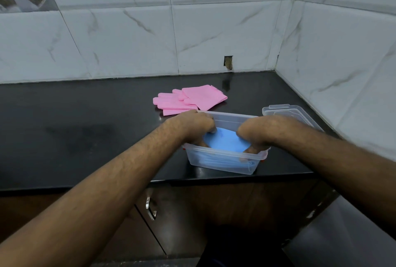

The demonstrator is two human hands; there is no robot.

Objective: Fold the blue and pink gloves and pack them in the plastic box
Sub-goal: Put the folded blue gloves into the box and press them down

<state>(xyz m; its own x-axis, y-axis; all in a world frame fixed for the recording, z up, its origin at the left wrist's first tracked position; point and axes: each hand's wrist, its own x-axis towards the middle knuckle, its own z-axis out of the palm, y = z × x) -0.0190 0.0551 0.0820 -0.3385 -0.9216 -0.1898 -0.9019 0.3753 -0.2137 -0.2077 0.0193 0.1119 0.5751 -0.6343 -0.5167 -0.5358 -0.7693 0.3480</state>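
Hands stuffing gloves in the box

Left hand [194, 124] and right hand [255, 132] both press the folded blue rubber gloves [225, 141] down inside the clear plastic box [222, 159], fingers curled onto them; pink rubber gloves [188, 99] lie at 11 o'clock behind.

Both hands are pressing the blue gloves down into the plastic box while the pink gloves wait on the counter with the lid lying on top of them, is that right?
Not quite: the head view shows the lid lying on the counter right of the plastic box, apart from the pink gloves.

Both bare forearms are reaching forward and down.
The left hand [194, 125] and the right hand [255, 134] are bending at the wrist, fingers curling downward, knuckles facing each other.
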